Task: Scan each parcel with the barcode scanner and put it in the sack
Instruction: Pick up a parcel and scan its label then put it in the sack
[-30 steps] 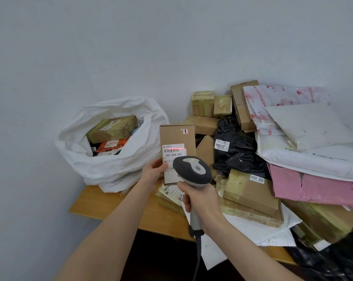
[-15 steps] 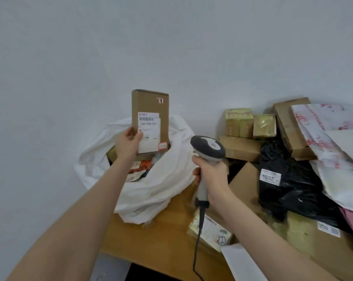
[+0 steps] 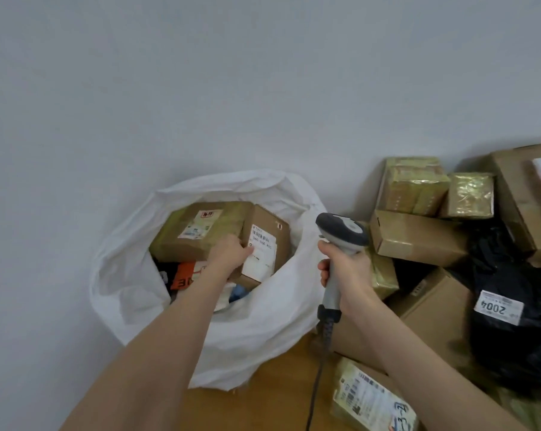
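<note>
Flat brown cardboard box [image 3: 264,247] with a white label, held in the mouth of the white plastic sack [image 3: 247,337], not yet let go.
My left hand [image 3: 228,253] grips the box by its near edge, thumb on the label. It stands tilted, leaning on the taped brown parcel [image 3: 201,231] just beyond my fingers. If I let go here, I judge it could slide off the heap under my palm towards the soft sack wall, which may slump and spill it. My right hand [image 3: 347,275] is clenched round the grey handheld barcode scanner [image 3: 340,234]. Its black cable [image 3: 317,377] hangs below that fist, just beside a yellow-taped labelled parcel [image 3: 372,399] on the wooden table [image 3: 278,399], and a swing could snag it.
</note>
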The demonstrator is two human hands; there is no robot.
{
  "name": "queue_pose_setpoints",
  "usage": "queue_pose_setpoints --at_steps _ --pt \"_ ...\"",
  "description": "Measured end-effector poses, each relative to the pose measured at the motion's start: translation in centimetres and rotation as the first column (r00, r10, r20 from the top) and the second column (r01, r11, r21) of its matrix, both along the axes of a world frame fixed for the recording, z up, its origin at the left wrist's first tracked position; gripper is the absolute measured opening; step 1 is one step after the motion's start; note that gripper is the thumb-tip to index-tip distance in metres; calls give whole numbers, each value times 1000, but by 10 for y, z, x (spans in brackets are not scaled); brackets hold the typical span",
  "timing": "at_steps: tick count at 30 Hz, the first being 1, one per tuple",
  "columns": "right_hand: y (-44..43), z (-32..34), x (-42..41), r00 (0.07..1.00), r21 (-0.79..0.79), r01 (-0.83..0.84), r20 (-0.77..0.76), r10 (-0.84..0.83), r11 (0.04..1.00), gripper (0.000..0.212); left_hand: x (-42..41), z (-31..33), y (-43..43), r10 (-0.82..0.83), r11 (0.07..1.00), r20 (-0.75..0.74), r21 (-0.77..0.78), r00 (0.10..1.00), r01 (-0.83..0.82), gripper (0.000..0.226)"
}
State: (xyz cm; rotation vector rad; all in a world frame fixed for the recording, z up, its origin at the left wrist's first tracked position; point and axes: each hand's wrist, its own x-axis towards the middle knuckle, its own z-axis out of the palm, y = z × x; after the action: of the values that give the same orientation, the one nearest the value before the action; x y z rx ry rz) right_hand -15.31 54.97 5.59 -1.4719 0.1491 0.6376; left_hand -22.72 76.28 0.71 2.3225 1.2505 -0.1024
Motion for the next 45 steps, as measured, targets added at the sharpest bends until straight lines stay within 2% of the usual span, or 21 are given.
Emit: queue_pose_setpoints --at_steps 2,4,7,10,13,18,22,25,30,33,38,41,45 --pt "5 -3 3 1000 -27 2 -5 -2 1000 18 6 -4 -4 -93 977 -109 182 990 112 33" --pt "8 -6 5 1000 -44 1 -18 -2 999 19 8 -12 -12 -188 901 -193 357 963 247 46" --pt "9 -13 6 1000 -64 11 -20 -12 998 18 9 -30 -15 -271 872 -293 327 917 363 58" --pt "4 -19 2 999 -68 -3 -33 1 998 17 7 -48 -18 -303 886 -333 248 893 393 62" --pt "-7 -22 -4 998 -41 -13 -62 11 999 16 8 -52 -23 -310 903 -290 208 905 376 58" --pt "-37 -16 -16 996 26 -40 -84 43 999 13 1 -31 -36 -191 929 -80 307 978 207 42" --pt "-75 -13 -29 990 82 -61 -123 70 995 14 -2 -7 -84 -217 884 72 437 974 165 37" --pt "-117 -17 -39 985 100 -85 -139 99 991 13 -8 -2 -140 -252 870 116 463 961 172 36" --pt "-193 -37 -46 975 45 -99 -194 106 994 12 -24 -24 -238 -179 938 145 322 973 125 38" --pt "-228 -53 -43 969 5 -86 -234 85 996 14 -32 -48 -286 -136 964 85 242 987 112 38" --pt "-249 -84 -39 968 -69 -83 -242 65 994 14 -44 -88 -314 1 999 -16 -37 1000 -2 56" --pt "-242 -104 -33 970 -132 -96 -233 63 987 25 -49 -107 -313 171 964 -39 -201 984 -176 68" --pt "-230 -126 -25 975 -229 -147 -199 101 962 29 -58 -129 -310 299 872 -93 -378 950 -311 67"
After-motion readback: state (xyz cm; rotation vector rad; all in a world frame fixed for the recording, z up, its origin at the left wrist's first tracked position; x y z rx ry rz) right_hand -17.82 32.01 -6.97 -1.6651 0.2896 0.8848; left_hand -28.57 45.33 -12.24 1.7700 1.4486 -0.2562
